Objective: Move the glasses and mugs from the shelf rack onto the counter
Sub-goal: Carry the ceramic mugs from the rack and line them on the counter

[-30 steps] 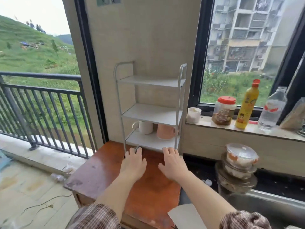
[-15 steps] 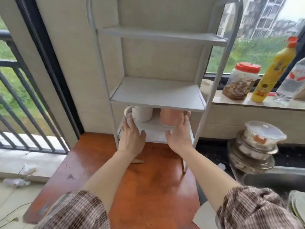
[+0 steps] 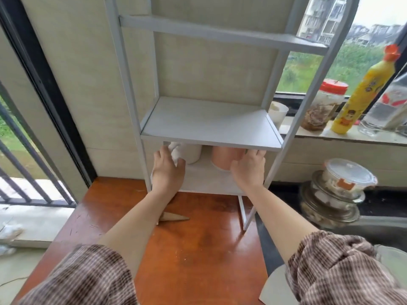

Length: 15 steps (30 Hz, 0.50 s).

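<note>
A white shelf rack (image 3: pixel 209 122) stands at the back of the reddish-brown wooden counter (image 3: pixel 187 249). Its top and middle shelves are bare. On the bottom shelf stand a white mug (image 3: pixel 191 154) on the left and a pink mug (image 3: pixel 224 157) on the right, both partly hidden by the middle shelf. My left hand (image 3: pixel 167 170) reaches under that shelf, its fingers and thumb closed on the white mug's handle. My right hand (image 3: pixel 248 168) wraps the pink mug's right side, thumb on its front.
The windowsill to the right holds a white cup (image 3: pixel 278 111), a red-lidded jar (image 3: pixel 323 106), a yellow bottle (image 3: pixel 356 93) and a clear bottle (image 3: pixel 389 106). Stacked bowls with a lidded container (image 3: pixel 339 194) sit beside a sink. A cardboard wedge (image 3: pixel 174 216) lies by the rack's foot.
My view has moved in close to the rack. Both hands went from the counter in front of the rack onto the bottom shelf and closed on the two mugs.
</note>
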Tool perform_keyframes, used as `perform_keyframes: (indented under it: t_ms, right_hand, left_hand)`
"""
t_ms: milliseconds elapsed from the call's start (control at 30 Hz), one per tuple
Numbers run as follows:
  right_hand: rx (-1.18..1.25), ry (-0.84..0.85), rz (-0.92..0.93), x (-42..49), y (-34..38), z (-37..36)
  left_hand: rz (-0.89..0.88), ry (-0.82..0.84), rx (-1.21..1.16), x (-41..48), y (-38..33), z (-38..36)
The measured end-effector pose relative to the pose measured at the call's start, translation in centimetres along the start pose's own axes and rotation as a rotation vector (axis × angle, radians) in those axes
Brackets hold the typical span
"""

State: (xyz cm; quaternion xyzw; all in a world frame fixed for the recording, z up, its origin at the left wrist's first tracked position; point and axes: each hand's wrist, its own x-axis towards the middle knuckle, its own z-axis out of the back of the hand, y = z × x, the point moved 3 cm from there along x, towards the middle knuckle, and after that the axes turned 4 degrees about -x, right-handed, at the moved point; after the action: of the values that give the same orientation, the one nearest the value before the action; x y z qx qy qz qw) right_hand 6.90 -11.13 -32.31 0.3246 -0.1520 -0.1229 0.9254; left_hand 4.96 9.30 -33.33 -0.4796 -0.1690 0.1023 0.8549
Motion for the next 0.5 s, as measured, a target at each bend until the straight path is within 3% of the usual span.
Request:
perform_keyframes:
  t_ms: [133,300,400,500]
  right_hand:
    - [0.012,0.0,-0.047,-1.1,0.1,0.6]
    - [0.147,0.16,-0.132,-3.2,0.5,1.8]
    - [0.145,0.264,-0.105,-4.6,0.8,2.4]
    - [0.249,0.362,-0.198,-6.0,0.5,2.8]
  left_hand:
    - [0.157,0.08,-0.015,-0.3,-0.7,0.3]
    - [0.249,0.128,-0.099,-2.3,-1.8,1.1]
    - [0.307,0.123,-0.278,-4.4,-2.2,1.5]
    - [0.359,0.124,-0.385,-6.1,-2.6,1.9]
